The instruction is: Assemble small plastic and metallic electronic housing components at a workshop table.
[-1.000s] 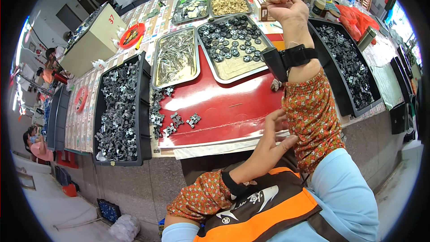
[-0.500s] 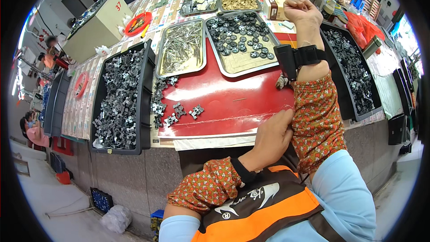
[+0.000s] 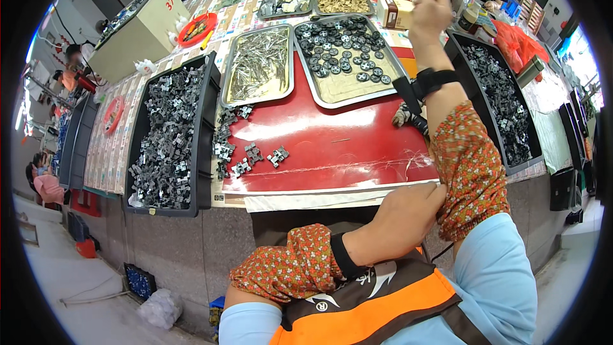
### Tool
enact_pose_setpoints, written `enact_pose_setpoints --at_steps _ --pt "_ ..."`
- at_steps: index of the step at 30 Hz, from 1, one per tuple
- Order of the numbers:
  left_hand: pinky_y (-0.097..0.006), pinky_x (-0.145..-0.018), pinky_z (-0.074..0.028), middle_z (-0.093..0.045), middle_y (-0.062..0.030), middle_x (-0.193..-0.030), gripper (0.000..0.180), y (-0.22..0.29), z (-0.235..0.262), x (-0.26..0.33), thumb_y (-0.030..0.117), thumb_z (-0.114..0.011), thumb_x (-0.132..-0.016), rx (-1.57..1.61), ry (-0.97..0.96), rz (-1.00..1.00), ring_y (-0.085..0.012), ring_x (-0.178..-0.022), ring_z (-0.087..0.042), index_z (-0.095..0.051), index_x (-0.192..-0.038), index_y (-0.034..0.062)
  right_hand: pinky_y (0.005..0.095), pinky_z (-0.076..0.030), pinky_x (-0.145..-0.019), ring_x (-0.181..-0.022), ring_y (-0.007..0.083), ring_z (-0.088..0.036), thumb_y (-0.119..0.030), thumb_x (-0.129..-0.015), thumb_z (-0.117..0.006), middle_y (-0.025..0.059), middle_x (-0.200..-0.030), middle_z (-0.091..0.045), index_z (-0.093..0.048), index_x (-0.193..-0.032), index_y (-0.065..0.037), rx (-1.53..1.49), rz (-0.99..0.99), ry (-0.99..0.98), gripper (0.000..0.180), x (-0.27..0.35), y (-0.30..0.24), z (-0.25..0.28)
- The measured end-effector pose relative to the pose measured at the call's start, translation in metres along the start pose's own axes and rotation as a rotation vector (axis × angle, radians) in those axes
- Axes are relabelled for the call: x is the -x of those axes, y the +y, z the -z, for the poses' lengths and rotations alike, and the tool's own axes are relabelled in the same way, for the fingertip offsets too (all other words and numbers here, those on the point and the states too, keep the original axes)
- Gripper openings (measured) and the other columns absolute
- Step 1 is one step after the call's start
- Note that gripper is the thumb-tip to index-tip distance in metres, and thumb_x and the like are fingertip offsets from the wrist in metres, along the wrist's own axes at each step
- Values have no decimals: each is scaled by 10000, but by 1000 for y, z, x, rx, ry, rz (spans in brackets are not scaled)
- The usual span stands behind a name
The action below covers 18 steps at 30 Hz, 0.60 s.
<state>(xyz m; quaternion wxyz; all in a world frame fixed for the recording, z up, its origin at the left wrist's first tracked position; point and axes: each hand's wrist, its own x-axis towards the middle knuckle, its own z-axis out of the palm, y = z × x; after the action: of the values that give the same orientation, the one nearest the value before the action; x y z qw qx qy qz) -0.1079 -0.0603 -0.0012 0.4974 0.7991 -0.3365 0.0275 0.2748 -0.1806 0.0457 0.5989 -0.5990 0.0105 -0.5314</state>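
Ref. view: head cam. The L hand (image 3: 401,217) was pressed against the patterned sleeve cover (image 3: 469,166) at the R elbow, just below the table edge. Its fingers were curled into the fabric in a narrow pinch, though the tips were hidden behind the cloth. The R hand (image 3: 431,14) was raised over the far side of the table, near a small box (image 3: 396,11). Its fingers were loosely curled, and I couldn't tell whether it held anything. A black wrist strap (image 3: 434,82) sat above the cover's cuff. My judgement on doing the sleeve adjustment well: keep the R forearm lifted off the red mat (image 3: 332,144), pull the fabric evenly at the elbow, and avoid dragging the cuff across the small pile of parts (image 3: 403,115) beside the forearm. The tray of black round parts (image 3: 348,57), the tray of metal pins (image 3: 258,67) and the loose grey pieces (image 3: 249,153) lay approx. between the two black bins (image 3: 169,128), apart from both hands. Vs. the frame 0.5 s prior: the R hand had risen slightly toward the far edge, the L hand had stayed at the elbow, and the parts on the mat showed no change.
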Motion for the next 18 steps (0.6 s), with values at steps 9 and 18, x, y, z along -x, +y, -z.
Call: enact_pose_setpoints --at_steps 9,18 --pt "-341 -789 -498 -621 -110 -1160 414 22 25 -45 166 -668 -845 -520 416 -385 -237 -1032 -628 -639 -1238 39 433 -546 -622 -677 319 -708 -75 -876 -594 113 -752 -696 -623 -1014 -100 624 1058 -854 143 81 -62 -2" --pt "-396 -808 -539 -682 -123 -1077 269 21 12 -36 34 -700 -866 251 391 -250 -326 -981 -671 -662 -1132 54 448 -554 -625 -710 323 -724 -54 -876 -584 111 -798 -723 -628 -1055 -99 678 1011 -974 189 92 -60 -5"
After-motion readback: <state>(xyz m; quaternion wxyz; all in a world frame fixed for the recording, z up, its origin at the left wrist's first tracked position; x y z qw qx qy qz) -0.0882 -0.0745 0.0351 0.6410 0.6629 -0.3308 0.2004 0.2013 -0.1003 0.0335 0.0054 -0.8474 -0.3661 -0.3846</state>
